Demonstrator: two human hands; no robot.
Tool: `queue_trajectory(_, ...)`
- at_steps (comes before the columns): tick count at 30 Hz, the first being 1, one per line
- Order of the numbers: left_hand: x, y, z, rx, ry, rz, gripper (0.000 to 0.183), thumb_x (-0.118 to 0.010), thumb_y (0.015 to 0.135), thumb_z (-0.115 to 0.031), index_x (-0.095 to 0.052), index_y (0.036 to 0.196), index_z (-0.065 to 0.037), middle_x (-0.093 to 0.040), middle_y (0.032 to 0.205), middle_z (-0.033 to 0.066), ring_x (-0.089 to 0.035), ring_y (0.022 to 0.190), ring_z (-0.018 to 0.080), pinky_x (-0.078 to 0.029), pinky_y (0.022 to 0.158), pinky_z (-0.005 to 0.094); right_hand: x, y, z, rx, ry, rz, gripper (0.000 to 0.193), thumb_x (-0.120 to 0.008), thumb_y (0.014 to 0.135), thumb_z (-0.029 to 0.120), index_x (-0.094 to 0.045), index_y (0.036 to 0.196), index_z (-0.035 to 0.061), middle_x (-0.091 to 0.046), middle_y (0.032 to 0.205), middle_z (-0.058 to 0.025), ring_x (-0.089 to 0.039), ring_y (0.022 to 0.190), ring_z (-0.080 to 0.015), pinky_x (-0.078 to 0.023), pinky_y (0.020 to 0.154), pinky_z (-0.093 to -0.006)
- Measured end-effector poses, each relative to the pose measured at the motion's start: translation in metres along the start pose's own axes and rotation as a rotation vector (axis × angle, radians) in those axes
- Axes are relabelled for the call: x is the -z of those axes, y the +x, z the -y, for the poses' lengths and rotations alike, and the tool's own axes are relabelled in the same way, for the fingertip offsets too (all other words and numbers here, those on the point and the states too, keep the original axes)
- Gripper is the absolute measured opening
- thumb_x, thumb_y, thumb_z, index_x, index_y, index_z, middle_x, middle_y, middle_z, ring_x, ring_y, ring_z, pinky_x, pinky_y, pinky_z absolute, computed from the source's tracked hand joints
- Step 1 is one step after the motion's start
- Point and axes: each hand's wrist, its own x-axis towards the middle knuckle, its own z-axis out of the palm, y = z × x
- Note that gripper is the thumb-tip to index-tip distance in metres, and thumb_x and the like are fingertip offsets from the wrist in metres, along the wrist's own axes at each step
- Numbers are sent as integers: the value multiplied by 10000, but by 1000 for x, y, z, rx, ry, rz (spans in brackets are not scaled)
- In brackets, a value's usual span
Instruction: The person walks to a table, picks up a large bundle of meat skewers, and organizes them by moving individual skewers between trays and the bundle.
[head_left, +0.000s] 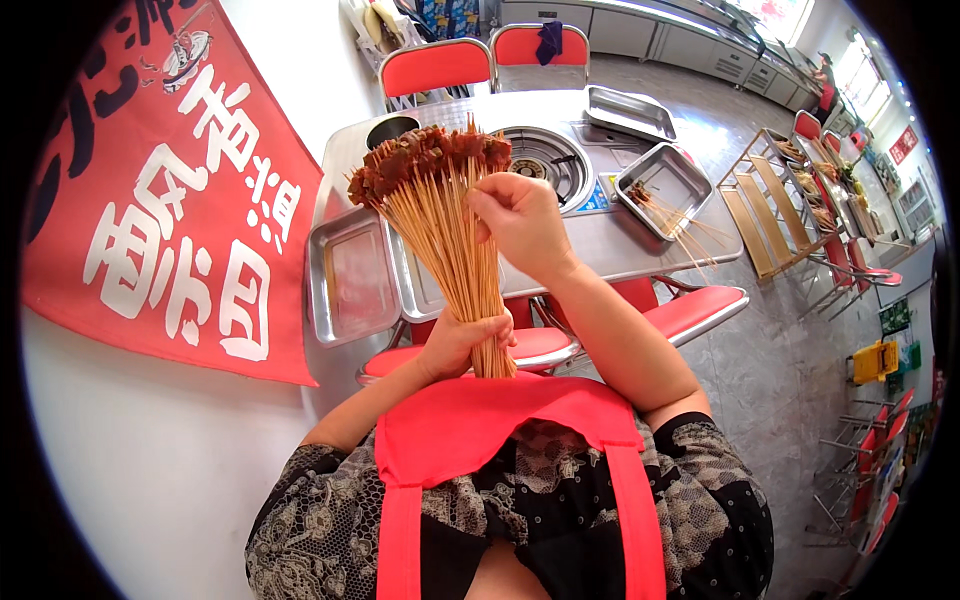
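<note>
A thick bundle of meat skewers (440,235) stands upright in front of me, tilted slightly left, with reddish-brown meat pieces fanned out at the top. My left hand (465,342) is wrapped round the bare stick ends at the bottom. Higher up, my right hand (525,222) pinches at a stick on the bundle's right side, just below the meat; its fingertips partly cover that stick. To the right, a metal tray (692,182) on the table holds several loose skewers (662,210), their sticks reaching over its near edge.
A grey table (635,250) carries a round inset burner (575,180), a dark pot (392,130), another tray (630,112) and, at the left, a metal tray (352,272). Red chairs (690,312) surround it. A red banner (200,220) hangs left. A person (824,85) stands far off.
</note>
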Motion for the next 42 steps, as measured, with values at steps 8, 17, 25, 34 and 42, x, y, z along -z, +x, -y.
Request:
queue_trajectory(8, -3, -1, 1, 14, -44, 37, 122, -598, 872, -79, -500, 912, -18, -527, 720, 54, -529, 632, 151, -481, 602, 316, 5, 7, 1, 373, -862, 3, 243, -562, 849, 226, -618, 757, 8, -638, 678, -117, -629, 551, -251, -484, 501, -359)
queue_trajectory(17, -3, -2, 1, 31, -22, 28, 176, -599, 874, -95, -472, 982, -41, -505, 710, 58, -497, 616, 160, -475, 648, 342, -5, -5, 17, 479, -677, -66, 177, -623, 805, 220, -607, 768, 48, -608, 687, -113, -615, 610, -293, -484, 549, -393)
queue_trajectory(25, -9, -2, 2, 39, 7, 19, 172, -592, 867, -73, -462, 974, -37, -502, 700, 59, -505, 599, 162, -484, 643, 336, -13, -3, 11, 172, -422, 18, 207, -657, 757, 192, -638, 740, -13, -635, 673, -161, -638, 631, -280, -498, 598, -359)
queue_trajectory(34, -5, -3, 4, 42, -22, -2, 193, -594, 860, -64, -452, 990, -43, -496, 705, 54, -508, 611, 157, -487, 662, 338, -6, -11, 11, -6, -33, 126, 85, -598, 863, 56, -596, 859, -28, -611, 655, -37, -570, 539, -73, -445, 494, -202)
queue_trajectory(42, -4, -2, 7, 27, 63, 1, 161, -598, 856, -55, -470, 952, -42, -500, 699, 45, -505, 611, 145, -487, 662, 332, 16, -3, 24, 166, 78, -90, 77, -606, 856, 43, -616, 823, -26, -624, 663, -46, -568, 530, -76, -456, 494, -208)
